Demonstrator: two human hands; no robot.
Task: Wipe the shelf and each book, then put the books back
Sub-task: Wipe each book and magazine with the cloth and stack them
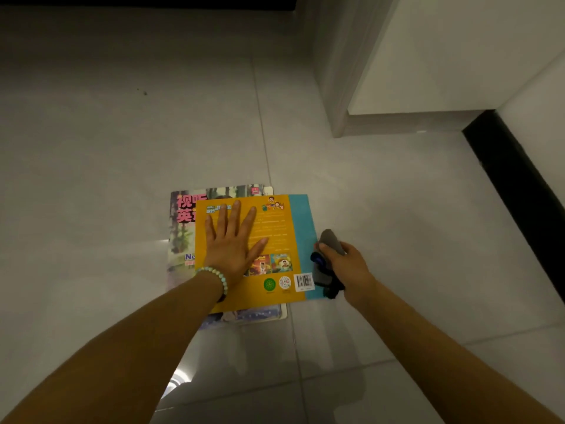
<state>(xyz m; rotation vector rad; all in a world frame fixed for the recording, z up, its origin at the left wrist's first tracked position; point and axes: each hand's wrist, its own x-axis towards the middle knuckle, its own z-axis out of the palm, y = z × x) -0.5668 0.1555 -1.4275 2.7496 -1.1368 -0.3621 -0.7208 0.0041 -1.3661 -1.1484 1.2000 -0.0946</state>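
An orange book with a blue strip along its right side (281,240) lies back cover up on top of a small stack on the tiled floor. Under it shows a magazine with pink characters (183,218). My left hand (232,243) presses flat on the orange cover, fingers spread, a bead bracelet on the wrist. My right hand (345,264) grips a bunched grey cloth (328,258) at the book's right edge, over the blue strip. Lower books in the stack are mostly hidden.
A white cabinet or shelf unit (428,56) rises at the upper right, its corner near the books. A black skirting strip (513,185) runs along the right wall. Pale floor tiles (122,148) spread to the left and behind the stack.
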